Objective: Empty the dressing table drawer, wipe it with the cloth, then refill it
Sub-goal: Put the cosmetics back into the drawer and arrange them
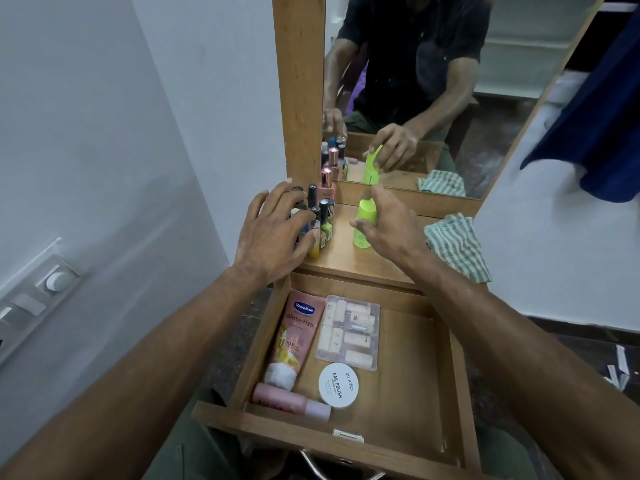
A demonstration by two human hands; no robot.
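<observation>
— Head view: what can you read in the drawer?
— I read "Vaseline Gluta-Hya" on the pink tube, "Zudio Nail Polish" on the white round tin.
— And the hands?
— My right hand grips a green bottle standing on the tabletop; my left hand rests spread over the nail polish bottles. The striped cloth lies at the right.
</observation>
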